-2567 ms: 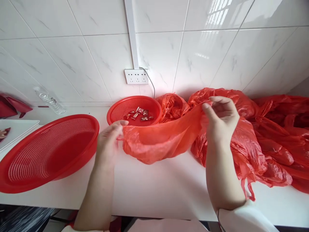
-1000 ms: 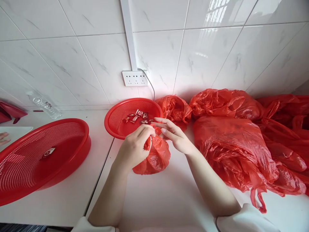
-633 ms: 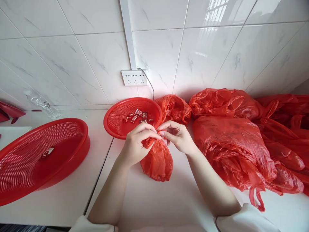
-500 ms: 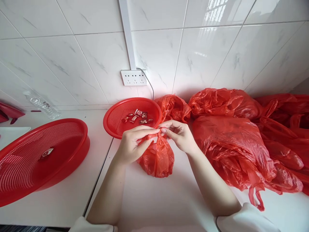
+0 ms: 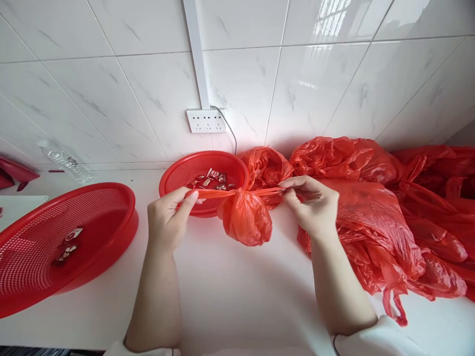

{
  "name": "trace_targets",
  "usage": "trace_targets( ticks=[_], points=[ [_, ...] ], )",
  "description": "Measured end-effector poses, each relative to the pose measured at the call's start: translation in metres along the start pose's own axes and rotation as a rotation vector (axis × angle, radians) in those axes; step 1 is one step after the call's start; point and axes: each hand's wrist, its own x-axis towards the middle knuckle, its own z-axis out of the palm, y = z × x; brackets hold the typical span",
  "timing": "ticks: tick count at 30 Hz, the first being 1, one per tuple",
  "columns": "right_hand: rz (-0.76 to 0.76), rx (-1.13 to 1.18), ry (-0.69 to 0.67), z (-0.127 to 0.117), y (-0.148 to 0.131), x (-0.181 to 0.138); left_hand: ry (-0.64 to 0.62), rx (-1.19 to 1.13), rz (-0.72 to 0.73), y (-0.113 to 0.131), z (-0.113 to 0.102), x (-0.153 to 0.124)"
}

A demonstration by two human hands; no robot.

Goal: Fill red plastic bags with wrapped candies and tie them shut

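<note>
The left hand [image 5: 168,217] pinched one twisted end of a small, rounded, thin red plastic bag [image 5: 248,220] between thumb and fingers, and the right hand [image 5: 315,207] pinched the opposite end the same way. The two ends were stretched taut, left and right, from the bag's gathered neck. The bag was between the hands, over the white tabletop [image 5: 241,296], on the near right side of a small round red plastic basket [image 5: 176,175]; whether its base touched the table could not be told. No writing could be read on it.

In that basket lay a cluster of small red and brown wrapped pieces [image 5: 213,179], their pale printing too small to read for certain. At left, a large red perforated plastic basket [image 5: 131,198] held two similar wrapped pieces [image 5: 67,253], also marked in white, illegibly. A clear plastic bottle [image 5: 69,160] lay far left; crumpled red plastic bags [image 5: 371,217] were heaped at right.
</note>
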Motion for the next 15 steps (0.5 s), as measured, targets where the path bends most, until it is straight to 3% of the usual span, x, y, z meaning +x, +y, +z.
trace_targets(
  ticks=[6,9,11,15],
  points=[
    [-0.004,-0.164,0.242,-0.032,0.006,0.016,0.12,0.001,-0.168,-0.018,-0.012,0.006],
    [0.006,-0.255,0.275,-0.044,0.01,0.021,-0.033,-0.014,-0.203,-0.021,-0.012,0.008],
    [0.049,-0.295,0.132,-0.055,0.01,0.022,-0.241,-0.06,-0.223,-0.022,-0.011,0.01],
    [0.144,-0.435,-0.496,-0.075,0.004,0.021,-0.635,0.001,-0.238,-0.025,-0.013,0.011]
  ],
)
